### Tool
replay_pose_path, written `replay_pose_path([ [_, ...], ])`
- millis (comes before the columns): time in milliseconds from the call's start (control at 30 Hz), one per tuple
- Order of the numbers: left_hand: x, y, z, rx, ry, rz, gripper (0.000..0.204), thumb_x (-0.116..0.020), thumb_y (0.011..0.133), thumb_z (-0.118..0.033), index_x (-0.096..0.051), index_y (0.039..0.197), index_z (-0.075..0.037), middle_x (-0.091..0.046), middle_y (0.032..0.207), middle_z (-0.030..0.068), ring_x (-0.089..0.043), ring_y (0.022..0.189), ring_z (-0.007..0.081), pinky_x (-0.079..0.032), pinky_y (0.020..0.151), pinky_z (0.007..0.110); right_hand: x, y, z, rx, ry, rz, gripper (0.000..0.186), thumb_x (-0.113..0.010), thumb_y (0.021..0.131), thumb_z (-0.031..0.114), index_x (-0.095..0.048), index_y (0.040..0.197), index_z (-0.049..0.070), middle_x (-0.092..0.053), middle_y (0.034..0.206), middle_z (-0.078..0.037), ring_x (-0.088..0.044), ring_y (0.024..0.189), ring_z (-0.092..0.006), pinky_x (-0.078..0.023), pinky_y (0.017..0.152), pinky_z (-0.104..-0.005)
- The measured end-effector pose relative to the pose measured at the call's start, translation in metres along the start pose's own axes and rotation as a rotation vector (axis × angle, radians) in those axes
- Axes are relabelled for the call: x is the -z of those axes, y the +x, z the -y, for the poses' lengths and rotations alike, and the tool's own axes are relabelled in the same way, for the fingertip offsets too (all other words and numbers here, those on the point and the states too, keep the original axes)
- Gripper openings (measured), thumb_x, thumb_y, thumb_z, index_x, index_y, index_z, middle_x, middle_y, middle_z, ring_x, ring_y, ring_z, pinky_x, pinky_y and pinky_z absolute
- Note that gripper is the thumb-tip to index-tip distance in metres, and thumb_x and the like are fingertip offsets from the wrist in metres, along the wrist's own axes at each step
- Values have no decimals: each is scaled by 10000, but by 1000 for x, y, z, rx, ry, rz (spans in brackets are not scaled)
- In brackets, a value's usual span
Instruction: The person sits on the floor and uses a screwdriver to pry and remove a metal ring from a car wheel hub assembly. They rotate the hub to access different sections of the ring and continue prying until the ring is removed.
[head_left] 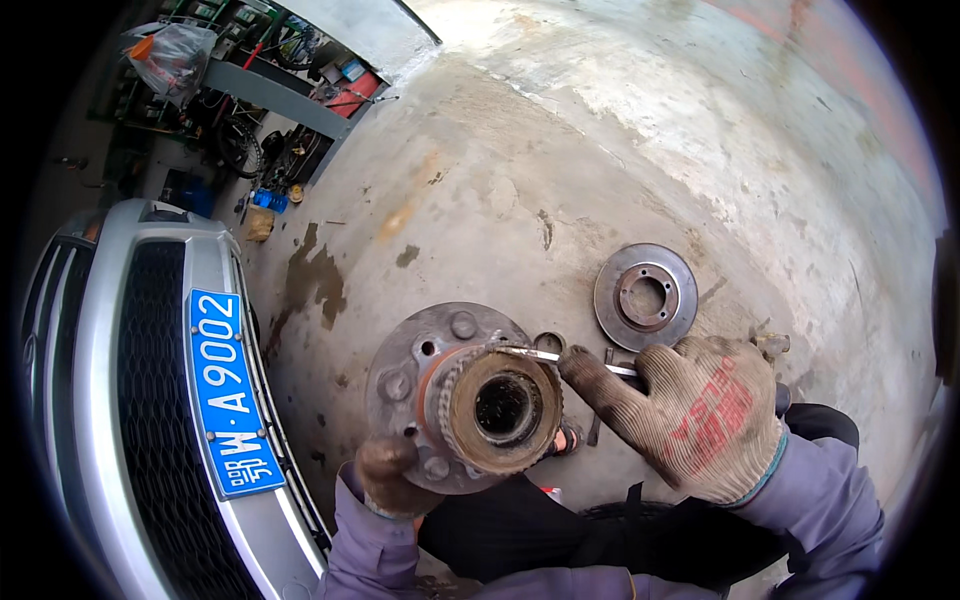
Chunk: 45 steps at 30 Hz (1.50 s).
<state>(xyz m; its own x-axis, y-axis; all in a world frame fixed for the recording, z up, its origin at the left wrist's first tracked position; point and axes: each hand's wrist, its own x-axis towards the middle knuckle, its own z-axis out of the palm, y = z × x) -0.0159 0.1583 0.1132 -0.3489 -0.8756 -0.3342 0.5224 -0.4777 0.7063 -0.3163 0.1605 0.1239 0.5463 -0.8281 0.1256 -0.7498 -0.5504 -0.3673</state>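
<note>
On your far left, a silver car's front bumper (150, 400) runs out of view at the dark rim, a blue plate (232, 393) fixed across its grille. Past it, clutter under a grey beam is too dim to sort out, apart from a clear plastic bag (178, 62) and a blue bottle (270, 200). Your left hand (388, 478), gloved, grips the lower-left edge of the wheel hub (455, 400); its fingers behind the flange are hidden. The hub sits in front of you above your dark trousers (505, 530), toothed ring facing up, its bore too dark to read; you cannot tell what supports it underneath. It also blocks most of a shoe. Beyond it lies a small ring (548, 342), partly covered. Your right hand (690, 415) holds a slim metal tool (530, 353) in a narrow pinch, tip at the toothed ring, its rear end lost under the glove. A brake disc (678, 300) lies on the floor beyond that glove, near a half-hidden brassy fitting (771, 344).
</note>
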Motion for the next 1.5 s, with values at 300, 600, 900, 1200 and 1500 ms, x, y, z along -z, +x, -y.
replay_pose_path([
  [300, 18, -9, -4, 34, 184, -92, 896, -766, 779, -214, -399, 1555, 40, -598, 1449, 216, -647, 1284, 347, -574, 1059, 472, -13, -9, -9, 6, -98, 48, 502, -633, 893, 255, -636, 1386, 157, -646, 802, -57, -675, 723, -246, -525, 594, -408],
  [600, 16, -3, 10, -43, 486, -103, 893, -737, 782, -160, -354, 1556, 67, -622, 1393, 224, -684, 1203, 343, -595, 991, 454, -21, -4, -14, -97, 57, -174, 343, -713, 830, 245, -692, 1156, 138, -677, 808, -69, -705, 779, -257, -540, 636, -415],
  [900, 17, 8, 14, -9, 475, -184, 733, -688, 794, -121, -469, 1465, 75, -677, 1286, 215, -728, 1075, 316, -621, 887, 411, -33, -14, 13, 89, 23, -172, 341, -712, 790, 285, -685, 1032, 46, -649, 836, -84, -703, 760, -247, -568, 628, -390],
  [1200, 15, 7, 18, 107, 365, -239, 740, -679, 801, -184, -484, 1472, 58, -685, 1278, 220, -729, 1077, 317, -616, 900, 410, -49, 9, -12, -46, -64, -240, 259, -728, 800, 294, -705, 950, 84, -648, 854, -82, -695, 829, -264, -563, 700, -389],
  [1500, 12, 11, 17, -16, 335, -207, 720, -688, 801, -186, -500, 1450, 63, -711, 1180, 210, -744, 910, 315, -630, 828, 437, -51, -10, 12, 132, 150, -139, 361, -789, 764, 381, -684, 925, 76, -658, 852, -56, -708, 843, -245, -576, 683, -383],
])
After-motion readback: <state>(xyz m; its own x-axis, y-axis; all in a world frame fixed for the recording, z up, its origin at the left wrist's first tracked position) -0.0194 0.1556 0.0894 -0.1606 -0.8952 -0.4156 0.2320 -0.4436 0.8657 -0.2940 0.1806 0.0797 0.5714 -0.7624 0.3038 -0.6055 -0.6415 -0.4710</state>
